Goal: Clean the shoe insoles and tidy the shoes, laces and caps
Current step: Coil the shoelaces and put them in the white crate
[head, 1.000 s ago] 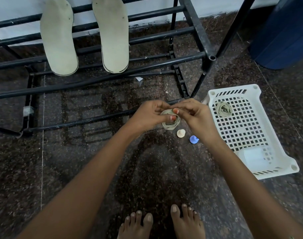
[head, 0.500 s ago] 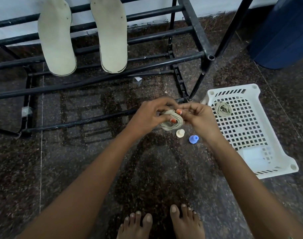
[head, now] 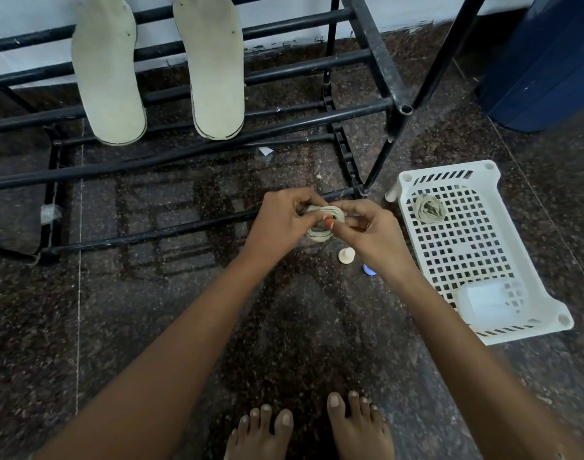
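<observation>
A coiled beige shoelace [head: 321, 231] hangs between both hands above the floor. My left hand [head: 285, 220] grips its left side and my right hand [head: 367, 227] pinches its right side. A second coiled lace [head: 430, 209] lies in the white perforated basket [head: 483, 330] to the right. On the floor below my hands sit a cream cap [head: 346, 254] and a blue cap [head: 368, 269], the blue one half hidden by my right wrist. Two pale insoles [head: 109, 74] [head: 214, 68] lean on the black metal shoe rack [head: 367, 54].
A translucent white box [head: 489, 298] lies in the basket's near end. A dark blue bin [head: 546, 58] stands at the back right. My bare feet [head: 310, 429] are on the speckled dark stone floor. A scrap of paper [head: 265, 151] lies under the rack.
Both hands keep working the coiled lace in place; the fingers have shifted round it slightly. My right wrist now covers part of the blue cap.
</observation>
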Motion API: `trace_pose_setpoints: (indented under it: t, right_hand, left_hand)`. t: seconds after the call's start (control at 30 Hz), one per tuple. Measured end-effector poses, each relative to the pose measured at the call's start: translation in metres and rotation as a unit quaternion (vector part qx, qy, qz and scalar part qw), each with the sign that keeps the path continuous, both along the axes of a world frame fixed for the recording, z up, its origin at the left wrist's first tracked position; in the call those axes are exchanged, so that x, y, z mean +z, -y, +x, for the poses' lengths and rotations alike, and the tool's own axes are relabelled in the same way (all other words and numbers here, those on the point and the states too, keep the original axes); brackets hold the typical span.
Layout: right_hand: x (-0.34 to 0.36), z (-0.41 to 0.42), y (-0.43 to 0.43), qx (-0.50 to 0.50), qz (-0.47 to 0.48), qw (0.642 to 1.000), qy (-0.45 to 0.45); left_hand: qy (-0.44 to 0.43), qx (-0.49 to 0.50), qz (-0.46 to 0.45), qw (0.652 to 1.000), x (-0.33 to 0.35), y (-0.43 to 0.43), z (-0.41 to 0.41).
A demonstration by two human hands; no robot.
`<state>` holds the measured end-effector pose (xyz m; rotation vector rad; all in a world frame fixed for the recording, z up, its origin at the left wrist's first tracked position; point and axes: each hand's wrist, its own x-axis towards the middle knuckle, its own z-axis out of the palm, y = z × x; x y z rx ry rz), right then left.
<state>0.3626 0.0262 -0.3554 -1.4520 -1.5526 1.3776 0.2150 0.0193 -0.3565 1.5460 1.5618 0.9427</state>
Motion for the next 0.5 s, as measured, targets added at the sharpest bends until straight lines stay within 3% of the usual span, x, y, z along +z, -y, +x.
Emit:
trace_pose_setpoints:
  t: [0.23,0.5]
  right_hand:
    - [0.0012,0.0029,-0.0029,0.012,-0.009,1.000,-0.019]
    - [-0.0012,0.0065,-0.0045,0.010,-0.073,0.988,-0.133]
  left_hand:
    - [0.110,0.005,-0.101,0.989,-0.0005,-0.0017,0.0003]
    - [0.215,0.056,-0.156,0.962,0.0037,-0.0023,-0.0005]
